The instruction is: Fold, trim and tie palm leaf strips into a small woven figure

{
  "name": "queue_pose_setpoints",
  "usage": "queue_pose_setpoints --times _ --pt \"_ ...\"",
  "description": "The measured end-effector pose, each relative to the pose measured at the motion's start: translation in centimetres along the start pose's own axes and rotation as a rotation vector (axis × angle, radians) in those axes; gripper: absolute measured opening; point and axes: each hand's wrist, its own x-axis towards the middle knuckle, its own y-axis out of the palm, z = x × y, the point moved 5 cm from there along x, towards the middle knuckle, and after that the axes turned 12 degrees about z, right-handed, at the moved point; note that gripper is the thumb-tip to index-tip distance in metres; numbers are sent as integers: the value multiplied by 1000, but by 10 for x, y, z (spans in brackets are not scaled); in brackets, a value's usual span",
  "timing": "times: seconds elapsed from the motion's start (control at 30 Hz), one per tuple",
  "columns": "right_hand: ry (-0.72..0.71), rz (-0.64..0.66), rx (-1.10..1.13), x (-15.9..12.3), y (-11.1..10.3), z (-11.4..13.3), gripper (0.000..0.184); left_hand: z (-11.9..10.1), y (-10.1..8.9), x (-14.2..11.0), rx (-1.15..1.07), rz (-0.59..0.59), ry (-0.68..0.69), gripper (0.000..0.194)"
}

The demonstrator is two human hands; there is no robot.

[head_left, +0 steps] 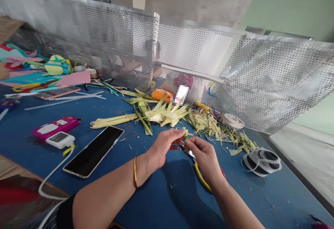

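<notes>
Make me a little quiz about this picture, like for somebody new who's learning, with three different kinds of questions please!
1. Pick one: which wrist wears the gold bangle? A: right. B: left. C: both.
2. True or false: the left hand has a small yellow-green piece at its fingers.
3. Fill the gap: the tool by the right hand has one red handle and one ____ handle.

Key: 1. B. 2. True. 3. Yellow.
</notes>
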Motion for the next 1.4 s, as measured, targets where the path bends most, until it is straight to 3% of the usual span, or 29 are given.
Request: queue_pose_setpoints --times 0.13,0.4,0.8,1.0,1.17,1.4 --pt "-50 6 -160 -2 1 5 28 -2 0 1 114 0 -7 29" --pt "-107 -84 -386 -10 4 9 23 0 4 3 105 -28 144 25" --pt "-115 -162 -389 -10 6 1 25 3 -4 4 -45 11 -2 46" --pt "-159 -146 -413 -10 7 3 23 -2 -5 2 49 -57 57 33" --pt "-164 -142 -462 -10 9 2 22 -1 -7 3 -12 -135 122 25" --pt "-135 -136 -446 -10 11 0 23 3 -7 4 -59 -176 110 21"
